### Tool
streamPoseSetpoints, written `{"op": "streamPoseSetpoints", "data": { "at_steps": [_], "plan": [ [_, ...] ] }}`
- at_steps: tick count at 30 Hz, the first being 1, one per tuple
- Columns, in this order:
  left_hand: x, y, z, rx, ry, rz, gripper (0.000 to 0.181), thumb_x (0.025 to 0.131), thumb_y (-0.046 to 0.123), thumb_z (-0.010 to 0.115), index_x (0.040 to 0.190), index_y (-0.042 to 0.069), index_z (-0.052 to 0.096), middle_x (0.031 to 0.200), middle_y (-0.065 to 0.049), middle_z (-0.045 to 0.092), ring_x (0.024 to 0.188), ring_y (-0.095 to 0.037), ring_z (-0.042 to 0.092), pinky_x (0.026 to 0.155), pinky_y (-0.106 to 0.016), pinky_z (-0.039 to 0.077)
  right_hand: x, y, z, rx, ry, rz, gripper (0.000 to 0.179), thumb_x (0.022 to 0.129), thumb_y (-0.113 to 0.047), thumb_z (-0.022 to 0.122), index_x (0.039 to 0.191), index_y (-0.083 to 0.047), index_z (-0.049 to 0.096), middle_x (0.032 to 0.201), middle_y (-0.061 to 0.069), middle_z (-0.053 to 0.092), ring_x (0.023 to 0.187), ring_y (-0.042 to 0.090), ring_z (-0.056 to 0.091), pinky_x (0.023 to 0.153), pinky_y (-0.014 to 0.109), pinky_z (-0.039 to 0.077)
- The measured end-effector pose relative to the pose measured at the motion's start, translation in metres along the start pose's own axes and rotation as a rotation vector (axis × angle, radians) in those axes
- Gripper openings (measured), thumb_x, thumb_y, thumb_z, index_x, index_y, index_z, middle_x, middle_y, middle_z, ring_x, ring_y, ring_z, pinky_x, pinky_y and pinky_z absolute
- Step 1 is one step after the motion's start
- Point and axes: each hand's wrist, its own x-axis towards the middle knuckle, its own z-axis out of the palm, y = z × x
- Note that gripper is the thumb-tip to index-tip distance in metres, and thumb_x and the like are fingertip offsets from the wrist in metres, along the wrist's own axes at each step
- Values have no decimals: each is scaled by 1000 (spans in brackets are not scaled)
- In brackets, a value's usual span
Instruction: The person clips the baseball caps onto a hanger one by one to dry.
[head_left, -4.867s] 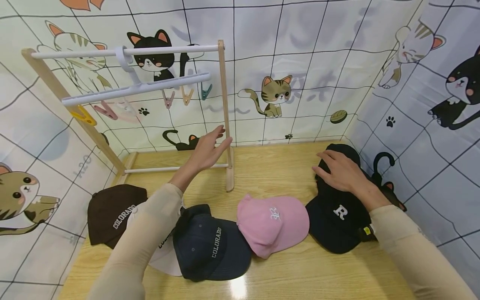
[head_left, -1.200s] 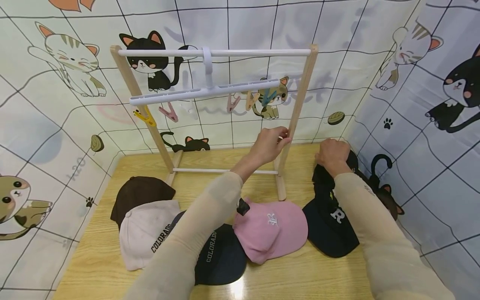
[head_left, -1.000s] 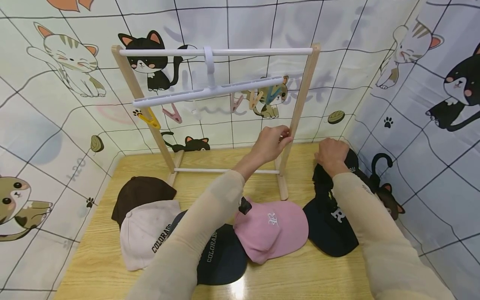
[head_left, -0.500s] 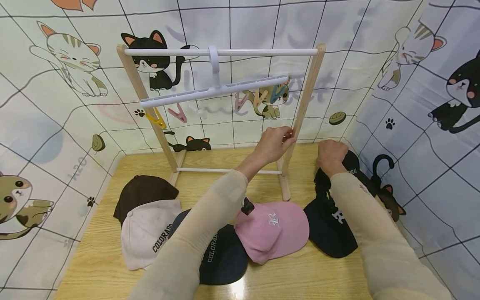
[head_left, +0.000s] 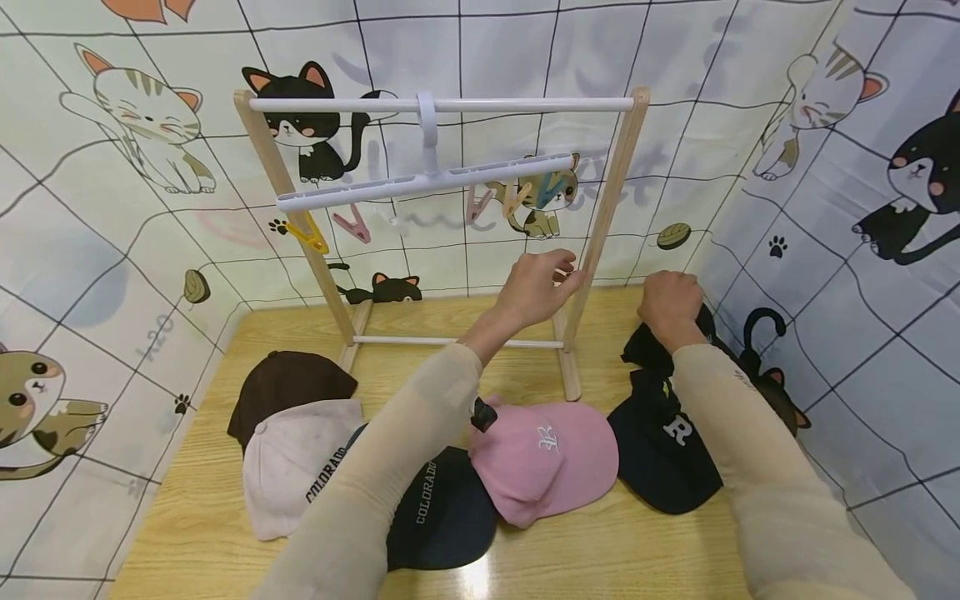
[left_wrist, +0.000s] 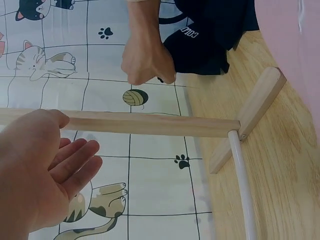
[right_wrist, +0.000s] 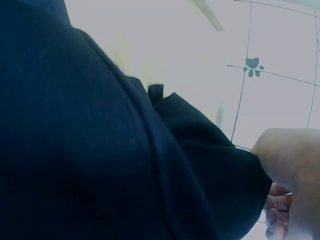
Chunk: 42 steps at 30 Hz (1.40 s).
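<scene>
My right hand pinches the edge of a black cap at the right back; the right wrist view shows fingers and thumb on the dark cloth. Just in front lies another black cap with a white R. My left hand hovers at the right post of a wooden rack, its fingers loosely bent and holding nothing. In the left wrist view, the thumb overlaps the post. From the rack's white top rail hangs a pale hanger with coloured pegs, including a yellow peg.
A pink cap, a navy cap, a pale cap and a brown cap lie along the wooden table. Cat-printed cloth walls enclose the back and sides.
The rack has shifted right and now faces forward. My left hand has loosened from its post. My right hand has taken hold of the rear black cap and drawn it slightly away from the R cap.
</scene>
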Motion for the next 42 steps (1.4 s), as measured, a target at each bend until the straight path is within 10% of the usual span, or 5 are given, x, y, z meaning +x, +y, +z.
{"op": "streamPoseSetpoints", "data": {
  "at_steps": [11, 26, 31, 42],
  "plan": [
    [-2, -3, -5, -49, 71, -4, 33, 115, 21, 63, 139, 3, 75, 128, -16, 85, 109, -23, 87, 95, -32, 68, -4, 21, -14, 87, 8, 19, 33, 95, -10, 50, 62, -13, 45, 63, 8, 45, 59, 29, 47, 54, 41, 34],
    [6, 4, -26, -8, 289, -155, 41, 110, 27, 65, 140, 2, 74, 129, -17, 83, 114, -32, 82, 100, -47, 65, -18, 32, -31, 192, 250, -8, 36, 102, -14, 45, 67, -6, 47, 60, 11, 39, 52, 34, 42, 51, 44, 30],
    [15, 9, -32, -17, 243, -220, 57, 108, 35, 65, 154, 1, 58, 128, -20, 77, 96, -35, 72, 85, -50, 62, -25, 28, -36, 209, 308, -16, 41, 106, -20, 49, 68, -6, 47, 60, 13, 41, 50, 37, 44, 49, 44, 30],
    [29, 15, -32, -124, 164, -268, 95, 109, 41, 62, 182, 8, 11, 185, -17, 33, 153, -39, 57, 124, -57, 52, -44, 21, -55, 244, 431, -91, 42, 110, -24, 55, 73, -5, 49, 57, 11, 38, 45, 34, 41, 46, 40, 27]
  ]
}}
